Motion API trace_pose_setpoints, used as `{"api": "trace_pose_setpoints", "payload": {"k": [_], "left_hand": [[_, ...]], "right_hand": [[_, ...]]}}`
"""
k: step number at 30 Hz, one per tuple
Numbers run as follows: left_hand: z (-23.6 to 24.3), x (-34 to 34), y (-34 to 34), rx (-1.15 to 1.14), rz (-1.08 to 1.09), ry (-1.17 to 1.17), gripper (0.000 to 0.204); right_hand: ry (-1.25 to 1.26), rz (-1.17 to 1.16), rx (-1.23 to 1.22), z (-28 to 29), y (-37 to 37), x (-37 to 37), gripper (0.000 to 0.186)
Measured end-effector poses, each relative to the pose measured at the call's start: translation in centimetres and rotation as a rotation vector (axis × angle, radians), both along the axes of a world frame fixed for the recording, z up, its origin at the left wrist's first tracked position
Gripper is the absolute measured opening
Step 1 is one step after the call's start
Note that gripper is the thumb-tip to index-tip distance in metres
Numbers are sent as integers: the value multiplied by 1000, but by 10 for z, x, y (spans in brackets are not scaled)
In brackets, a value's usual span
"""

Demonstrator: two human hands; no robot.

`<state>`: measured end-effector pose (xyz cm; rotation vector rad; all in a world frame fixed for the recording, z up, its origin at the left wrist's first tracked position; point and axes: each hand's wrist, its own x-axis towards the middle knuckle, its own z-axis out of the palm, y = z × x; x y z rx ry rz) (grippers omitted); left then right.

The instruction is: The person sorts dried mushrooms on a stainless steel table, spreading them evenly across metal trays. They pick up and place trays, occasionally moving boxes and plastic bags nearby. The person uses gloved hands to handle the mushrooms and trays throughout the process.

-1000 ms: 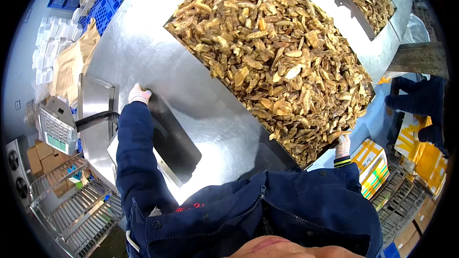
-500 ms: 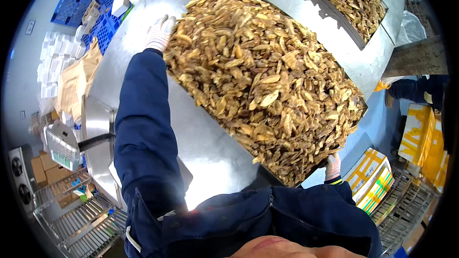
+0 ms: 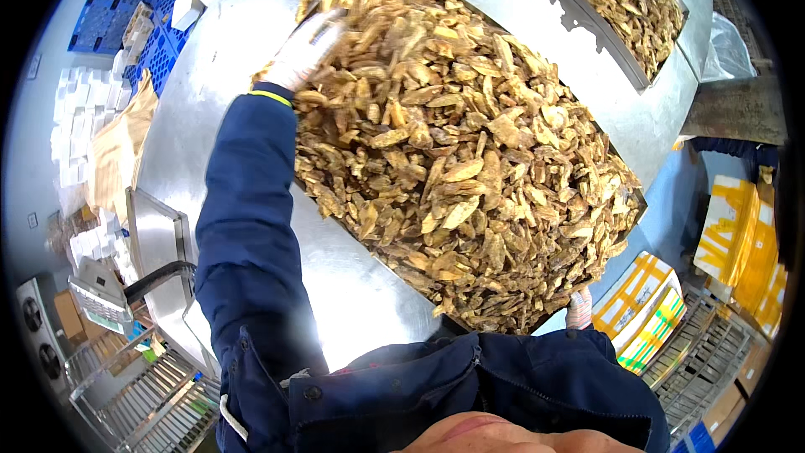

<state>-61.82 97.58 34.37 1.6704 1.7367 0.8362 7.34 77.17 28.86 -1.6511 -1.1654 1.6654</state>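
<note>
Brown pieces (image 3: 470,168) heaped in a tray (image 3: 642,204) on a steel table (image 3: 226,67) could spill if the left hand (image 3: 309,52), well apart from the right hand (image 3: 579,309), pushes outward, neither grip clear.

Whitish, blurred colouring is shown by the gloved left hand (image 3: 309,50), and its navy sleeve (image 3: 251,201) is edged at the cuff by a bright yellow band (image 3: 270,96). The gloved right hand (image 3: 579,309) is marked with pinkish stripes on white. Between the hands, the heaped dried pieces (image 3: 470,159) are mottled in golden tan, ochre and dark brown. Left of the left hand, the tabletop (image 3: 197,92) is toned silver-grey, and farther out a pallet (image 3: 164,59) is coloured blue. Right of the right hand, a white box (image 3: 639,302) is banded in yellow and striped in green.
</note>
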Motion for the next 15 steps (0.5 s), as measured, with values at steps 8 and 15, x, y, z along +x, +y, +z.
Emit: {"api": "trace_pose_setpoints", "payload": {"k": [8, 15], "left_hand": [[27, -61, -63, 14, 258, -38, 55], [-60, -108, -97, -298, 701, -20, 57]], "right_hand": [[-39, -139, -22, 0, -4, -8, 45], [8, -94, 32, -9, -5, -10, 42]]}}
